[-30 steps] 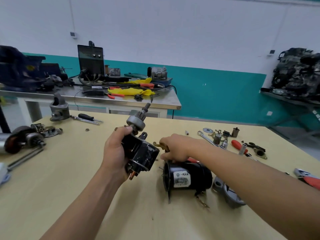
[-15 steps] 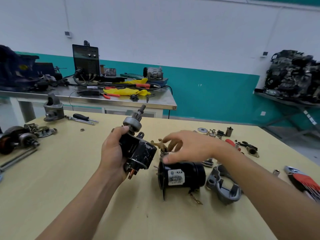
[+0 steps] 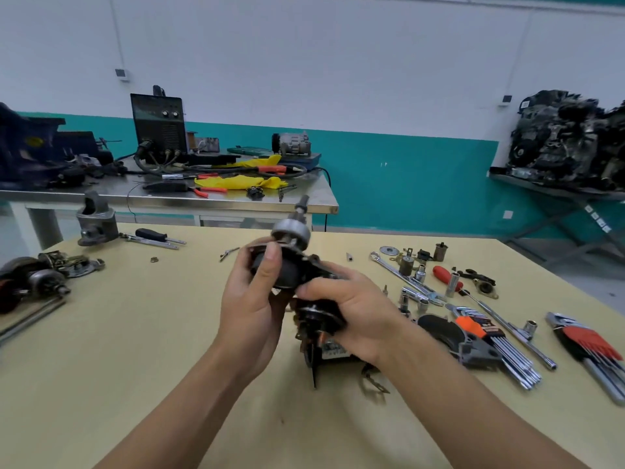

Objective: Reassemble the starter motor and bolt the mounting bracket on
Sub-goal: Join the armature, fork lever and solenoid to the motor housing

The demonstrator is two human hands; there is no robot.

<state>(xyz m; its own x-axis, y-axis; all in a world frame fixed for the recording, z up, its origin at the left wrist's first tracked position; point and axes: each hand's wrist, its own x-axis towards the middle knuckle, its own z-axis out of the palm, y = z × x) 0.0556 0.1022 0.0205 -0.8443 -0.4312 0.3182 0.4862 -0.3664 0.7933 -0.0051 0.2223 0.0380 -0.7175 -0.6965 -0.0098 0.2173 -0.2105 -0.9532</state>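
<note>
Held part: solenoid-and-pinion assembly [image 3: 287, 272], centre of frame, lifted clear of the table [image 3: 135, 350].
Long axis: tilted, running from lower right to upper centre; clutch drum [image 3: 291, 231] and shaft tip at the far, high end, black round end low and near.
Left hand [image 3: 253, 299]: wrapped round the black middle body from the left, thumb laid across the front, fingers hidden behind.
Right hand [image 3: 351, 309]: curled over the low black end from the right, fingers closed on it. Motion blur hides exactly where the fingertips sit.
Motor housing [image 3: 333, 348]: lying on its side on the table directly under the right hand, mostly covered; white label and thin flange edge show below the wrist.
Relation that matters: the housing sits just below and slightly right of the assembly's low end. The assembly's axis stands steep while the housing's lies flat, so they look out of line.
Nearer hand: right, almost over the housing.
Mounting bracket [image 3: 475, 348]: grey casting, right of the housing, untouched.
Step, judged: seating or checking parts on the assembly before it meets the housing; bracket bolting far off.
Next move, judged: axes need lining up first.
Nearby: hex key set [image 3: 585, 343], lower right.
</note>
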